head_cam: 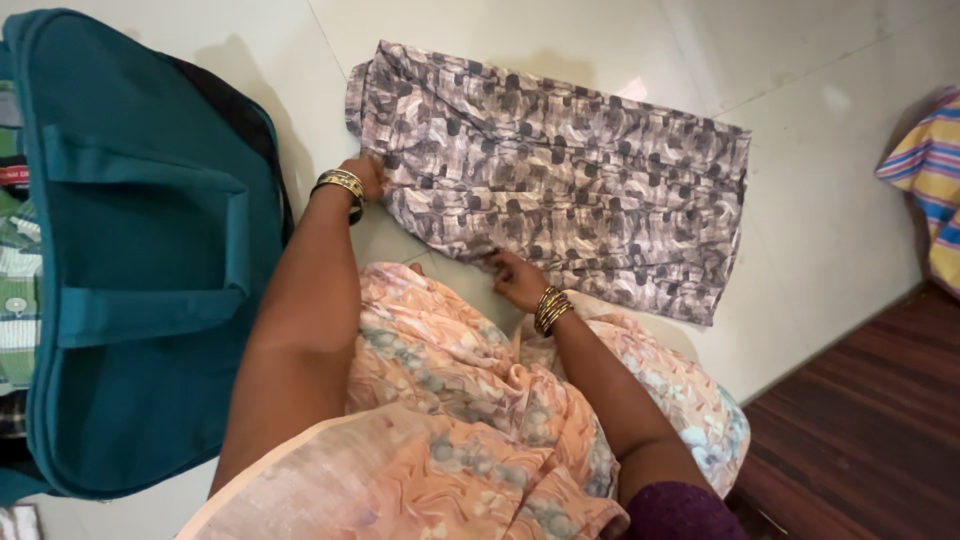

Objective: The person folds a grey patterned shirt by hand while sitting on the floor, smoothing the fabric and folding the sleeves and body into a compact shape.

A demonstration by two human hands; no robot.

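Note:
A grey and brown patterned garment (570,170) lies spread flat on the pale tiled floor (820,220). My left hand (366,175) grips its near left edge, fingers closed on the cloth, gold bangles on the wrist. My right hand (517,279) pinches the near edge further right, also with bangles on the wrist. Both arms reach out over my peach floral clothing (460,400).
A large teal travel bag (140,250) stands open at the left, with folded checked clothes (15,290) inside at the far left. A striped multicoloured cloth (935,190) lies at the right edge. Dark wooden flooring (870,440) begins at the lower right.

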